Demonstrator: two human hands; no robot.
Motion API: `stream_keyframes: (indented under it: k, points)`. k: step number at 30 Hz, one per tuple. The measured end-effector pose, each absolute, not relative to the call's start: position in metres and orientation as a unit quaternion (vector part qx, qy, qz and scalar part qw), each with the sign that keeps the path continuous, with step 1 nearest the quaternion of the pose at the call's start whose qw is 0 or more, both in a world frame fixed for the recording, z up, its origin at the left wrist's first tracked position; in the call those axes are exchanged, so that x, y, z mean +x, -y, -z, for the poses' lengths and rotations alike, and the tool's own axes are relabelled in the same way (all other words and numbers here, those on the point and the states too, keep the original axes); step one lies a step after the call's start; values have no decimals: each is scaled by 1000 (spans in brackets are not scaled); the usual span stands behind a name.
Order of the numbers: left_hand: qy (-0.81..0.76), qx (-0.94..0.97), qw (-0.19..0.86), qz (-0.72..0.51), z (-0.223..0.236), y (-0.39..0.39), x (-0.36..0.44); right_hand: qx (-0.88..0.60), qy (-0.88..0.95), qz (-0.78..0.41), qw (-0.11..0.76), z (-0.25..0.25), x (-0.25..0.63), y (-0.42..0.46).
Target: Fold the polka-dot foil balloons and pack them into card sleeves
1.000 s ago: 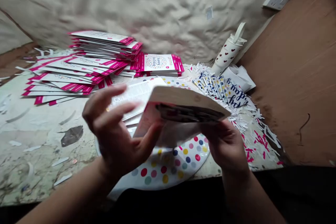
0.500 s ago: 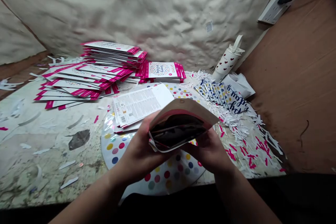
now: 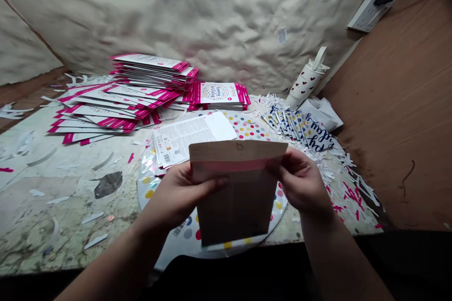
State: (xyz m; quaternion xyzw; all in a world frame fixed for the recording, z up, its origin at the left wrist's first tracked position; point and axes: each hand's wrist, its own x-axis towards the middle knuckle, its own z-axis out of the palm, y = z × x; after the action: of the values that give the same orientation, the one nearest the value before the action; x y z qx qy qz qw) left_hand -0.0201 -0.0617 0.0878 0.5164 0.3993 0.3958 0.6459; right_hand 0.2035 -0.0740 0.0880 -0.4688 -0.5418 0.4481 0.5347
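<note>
The pale counter [image 3: 77, 193] is partly covered by a rounded, glossy white, multicoloured-dotted sheet [image 3: 189, 234]. Left-behind the sheet, flat pink-and-white packets [image 3: 116, 103] are heaped; over the sheet, a rectangular, pink-banded envelope [image 3: 236, 202] is pinched in the closed grip of left hand [image 3: 180, 193] and right hand [image 3: 303, 178].

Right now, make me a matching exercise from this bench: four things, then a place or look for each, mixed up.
1. Packet
2. Bottle
3. Socket strip
4. Round sheet

A. White with hearts
B. Covered in coloured dots
C. Between left hand and right hand
D. Picture's upper right corner

Pairs: 1-C, 2-A, 3-D, 4-B
</note>
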Motion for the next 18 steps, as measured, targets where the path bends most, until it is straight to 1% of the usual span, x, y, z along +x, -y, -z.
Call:
stream_keyframes:
  k: [2,4,5,7,10,18]
  points:
    - [-416,496,678,-348,-77,59,-19,-528,559,-411,490,-80,210,65]
    - [-438,459,700,-329,-60,60,-15,-601,581,-304,457,-67,208,61]
    - [-448,438,709,-323,-52,62,-12,-616,607,-237,442,-61,203,62]
    - [-460,410,722,-314,-38,68,-6,-588,687,-139,404,-48,189,71]
    - [-464,419,716,-311,-32,76,-1,-511,780,-118,341,-39,166,88]
    - [-472,474,667,-327,-42,78,-1,-517,791,-93,314,-45,154,86]
